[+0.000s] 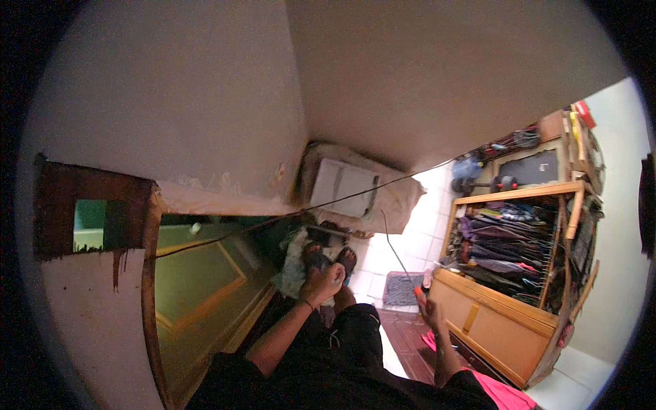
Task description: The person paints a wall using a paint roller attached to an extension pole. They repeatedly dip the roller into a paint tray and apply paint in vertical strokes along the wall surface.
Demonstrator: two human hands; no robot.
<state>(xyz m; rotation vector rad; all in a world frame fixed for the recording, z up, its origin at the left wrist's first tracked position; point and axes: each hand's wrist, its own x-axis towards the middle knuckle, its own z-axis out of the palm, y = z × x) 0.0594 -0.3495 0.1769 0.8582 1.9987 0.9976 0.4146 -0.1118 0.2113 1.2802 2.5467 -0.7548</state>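
Note:
My left hand (325, 284) is in front of my body, above my feet. Its fingers are curled closed, and I cannot make out whether something small is in them. To the right, my right hand (429, 309) is closed on an orange-red handle (419, 292). A thin dark wire or rod (394, 247) runs up from that handle, bending near its top; how the two join is too small to tell. A long black cable (273, 219) crosses the view from the green door on the left to the wall at the upper right, passing beyond my hands.
A wooden wardrobe (495, 304) full of hanging clothes (509, 242) stands at right. Ahead, a white rectangular panel (342, 189) lies on a cloth-covered surface. At left is a green door (195, 301). Below are a grey mat (402, 290) and pink cloth (499, 391).

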